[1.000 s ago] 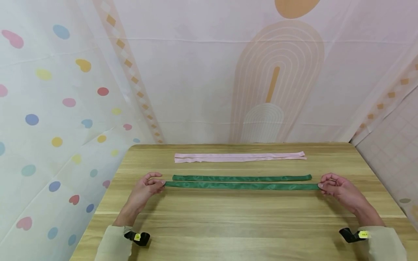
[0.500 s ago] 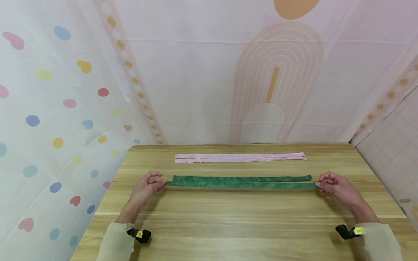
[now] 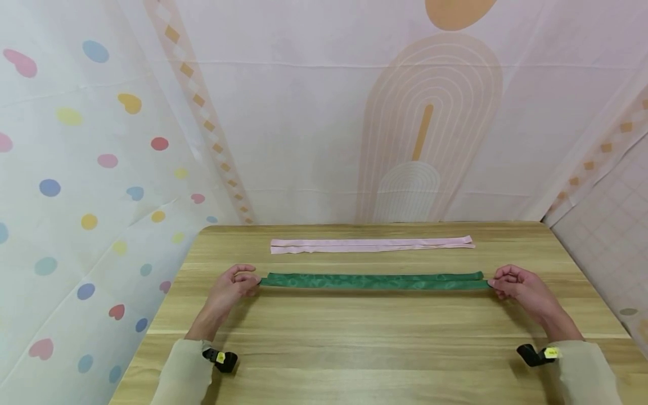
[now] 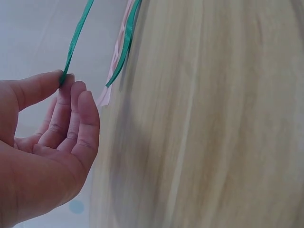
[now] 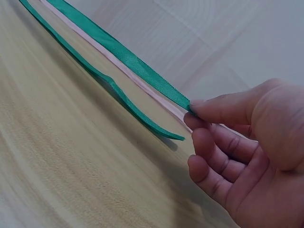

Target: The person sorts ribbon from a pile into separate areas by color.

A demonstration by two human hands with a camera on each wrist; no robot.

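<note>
Left hand (image 3: 229, 284) and right hand (image 3: 517, 284) are each pinching an end of the taut green ribbon (image 3: 374, 283) | carrying it away, now hovering over the second green ribbon (image 5: 102, 78) on the surface (image 3: 354, 337) | aligning is nearing completion

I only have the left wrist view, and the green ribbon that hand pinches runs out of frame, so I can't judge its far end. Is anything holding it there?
Observer: Yes. The right hand pinches the far end of the held green ribbon between thumb and forefinger.
Operator: Does it sag in the middle?
Observer: No. In the head view it runs straight from hand to hand, close over the second green ribbon, which lies on the table.
Operator: And the pink bit I glimpse?
Observer: That is a pink ribbon lying flat farther back; neither hand touches it.
</note>
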